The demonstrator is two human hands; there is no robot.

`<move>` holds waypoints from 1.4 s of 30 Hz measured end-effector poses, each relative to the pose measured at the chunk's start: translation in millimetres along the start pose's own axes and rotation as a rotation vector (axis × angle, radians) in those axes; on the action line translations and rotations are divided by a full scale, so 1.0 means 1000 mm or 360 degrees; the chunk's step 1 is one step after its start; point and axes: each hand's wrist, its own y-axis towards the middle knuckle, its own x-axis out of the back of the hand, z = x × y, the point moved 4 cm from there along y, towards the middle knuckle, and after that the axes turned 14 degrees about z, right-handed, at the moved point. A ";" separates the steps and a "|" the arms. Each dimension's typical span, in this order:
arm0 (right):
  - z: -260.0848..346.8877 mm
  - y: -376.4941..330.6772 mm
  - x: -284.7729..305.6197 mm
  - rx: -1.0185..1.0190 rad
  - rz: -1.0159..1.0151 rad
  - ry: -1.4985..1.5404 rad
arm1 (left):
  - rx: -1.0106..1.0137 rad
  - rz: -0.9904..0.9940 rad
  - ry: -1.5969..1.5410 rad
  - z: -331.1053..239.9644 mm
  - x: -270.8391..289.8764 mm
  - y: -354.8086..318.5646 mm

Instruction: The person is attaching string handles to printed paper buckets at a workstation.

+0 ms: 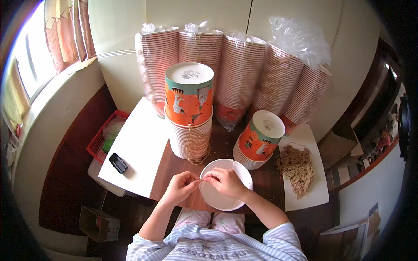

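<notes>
While pinching at the left of the white paper bucket (223, 201), keep left hand (179, 188) and right hand (227, 182) close in, fingertips meeting at the rim. Left hand: thumb and fingertips pressed into a pinch. Right hand: same, reaching across the mouth. Pinched item: too small to tell, possibly cord. Bucket: mouth up, by the near edge of the surface (271, 182), base hidden. For a clean job, probably best to brace the rim with one hand, work fine with the other, pull gently, avoid creasing the paper wall.

Surface: brown wood grain mid, white at left and right ends. Near left edge, small black plastic tray (118, 163). Toward far edge, tall upside-down stack of orange-and-green buckets (189, 102), tan cords (199, 143) hanging down its side. Right of that, shorter upside-down stack (257, 141). By right edge, tangled tan cord pile (298, 167). Along far edge, plastic-wrapped bucket stacks (241, 69).

Room: cream panels (196, 12) behind, window (35, 65) and patterned curtain (65, 32) at left, red basket (96, 141) beyond the surface's left edge.
</notes>
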 end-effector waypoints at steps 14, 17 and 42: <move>0.002 -0.004 -0.002 -0.0049 0.0016 -0.0035 | -0.0159 -0.0201 0.0002 0.005 0.001 0.001; 0.003 -0.007 -0.004 -0.0019 0.0020 -0.0044 | -0.0140 -0.0210 0.0057 0.009 0.000 -0.001; 0.030 -0.076 -0.008 -0.0394 -0.0181 -0.1221 | -0.0256 -0.0336 0.0190 0.060 -0.044 -0.023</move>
